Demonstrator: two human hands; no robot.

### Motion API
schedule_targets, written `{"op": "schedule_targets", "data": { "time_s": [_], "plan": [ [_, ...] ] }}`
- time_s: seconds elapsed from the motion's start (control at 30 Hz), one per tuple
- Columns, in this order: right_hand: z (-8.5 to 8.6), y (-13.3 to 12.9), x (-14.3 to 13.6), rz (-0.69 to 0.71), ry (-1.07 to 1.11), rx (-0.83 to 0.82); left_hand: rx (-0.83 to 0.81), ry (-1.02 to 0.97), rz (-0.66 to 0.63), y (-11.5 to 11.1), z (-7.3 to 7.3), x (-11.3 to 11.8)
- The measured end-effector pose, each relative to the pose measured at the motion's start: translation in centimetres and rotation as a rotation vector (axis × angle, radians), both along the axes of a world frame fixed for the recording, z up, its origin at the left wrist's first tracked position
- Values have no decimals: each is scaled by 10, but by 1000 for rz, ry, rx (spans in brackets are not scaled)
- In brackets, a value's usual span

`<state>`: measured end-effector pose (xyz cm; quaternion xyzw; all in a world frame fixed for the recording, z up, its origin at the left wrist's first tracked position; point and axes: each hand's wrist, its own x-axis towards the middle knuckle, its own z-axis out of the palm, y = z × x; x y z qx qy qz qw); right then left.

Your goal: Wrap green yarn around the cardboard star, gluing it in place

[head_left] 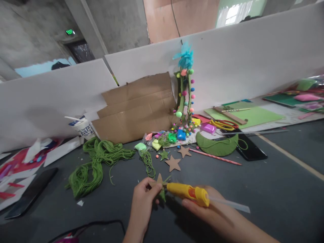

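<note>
My left hand [144, 199] pinches a cardboard star [159, 179] whose lower part is covered in green yarn. My right hand [202, 206] grips a yellow hot glue gun [186, 192], a clear glue stick [230, 203] poking out of its back. The gun's nozzle touches or nearly touches the star; I cannot tell which. Just beyond lie two bare cardboard stars, one nearer [173, 163] and one farther [184, 152], beside a small green star [164, 155]. A green crescent [217, 144] rests to the right above a red-and-white pencil [215, 156].
Green yarn [97, 165] lies in loops at left. A cardboard sheet [139, 111] leans on the white partition [240, 60]. Beside it stands a decorated green piece [186, 94] with pompoms. Scissors [224, 125] and a black phone [250, 148] are at right. A dark cable [101, 222] crosses the front left.
</note>
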<state>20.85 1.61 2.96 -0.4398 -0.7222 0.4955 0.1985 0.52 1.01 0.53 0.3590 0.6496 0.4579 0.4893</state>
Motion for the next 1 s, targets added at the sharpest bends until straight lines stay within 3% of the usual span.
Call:
{"op": "schedule_targets", "data": {
  "time_s": [0.4,0.7,1.0],
  "plan": [
    [-3,1,2,12,108,-18,-6,35,-1,1,-9,-3],
    [-10,-1,1,13,78,18,5,28,1,0,-7,-1],
    [-5,0,2,10,78,-2,-9,53,-22,0,-4,1]
  ]
}}
